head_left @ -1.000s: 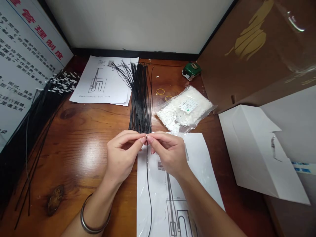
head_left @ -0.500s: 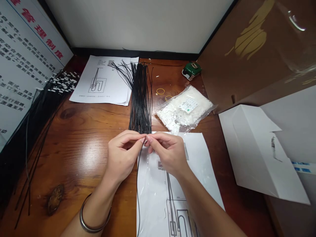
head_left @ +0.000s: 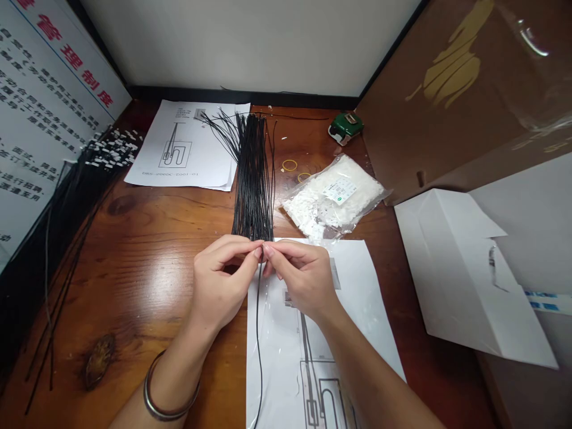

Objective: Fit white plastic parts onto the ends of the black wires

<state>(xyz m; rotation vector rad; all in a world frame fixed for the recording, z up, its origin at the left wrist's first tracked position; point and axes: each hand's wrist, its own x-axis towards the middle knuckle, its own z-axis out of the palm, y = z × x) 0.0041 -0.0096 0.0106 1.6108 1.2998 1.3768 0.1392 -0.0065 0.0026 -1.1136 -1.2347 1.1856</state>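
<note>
Fingertip to fingertip, my two hands meet above the top edge of a printed drawing sheet (head_left: 361,333). My left hand (head_left: 223,277) is closed in a pinch on the upper end of a thin black wire (head_left: 258,333), which hangs down over the sheet. My right hand (head_left: 304,271) is pinched at the same spot; whatever sits between its thumb and finger is hidden. Just beyond my fingers lies a bundle of black wires (head_left: 254,179). A clear bag of small white connectors (head_left: 335,193) rests to the right of the bundle.
Another printed drawing (head_left: 152,143) lies at the back left. Along the left side are many black wires with white ends (head_left: 111,149). A green tape measure (head_left: 346,126) and yellow rubber bands (head_left: 289,165) are at the back. A white folded box (head_left: 465,280) stands right, beside a brown panel (head_left: 451,89).
The hanging part of the black wire has swung to the right and now runs straighter down from my fingers. Both hands stay nearly in place, still pinched together.
</note>
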